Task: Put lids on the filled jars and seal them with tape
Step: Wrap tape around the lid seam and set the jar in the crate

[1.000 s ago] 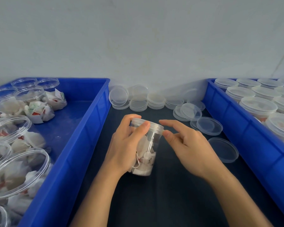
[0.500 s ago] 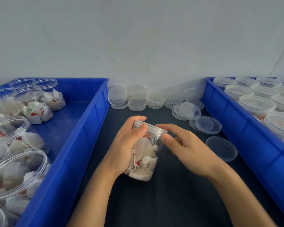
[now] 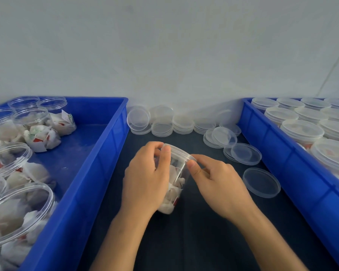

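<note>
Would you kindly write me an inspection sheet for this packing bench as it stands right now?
Surface: dark mat between two bins.
Job's things: filled jar, tilted, its lid on; loose lids stacked and scattered by the wall; no tape seen.
Clutter: nothing seen.
Hands: left hand grips the jar's body; right hand pinches at the lid's rim.
Cables: nothing seen.
Surroundings: left blue bin holds open filled jars; right blue bin holds lidded jars; plain wall behind.
</note>
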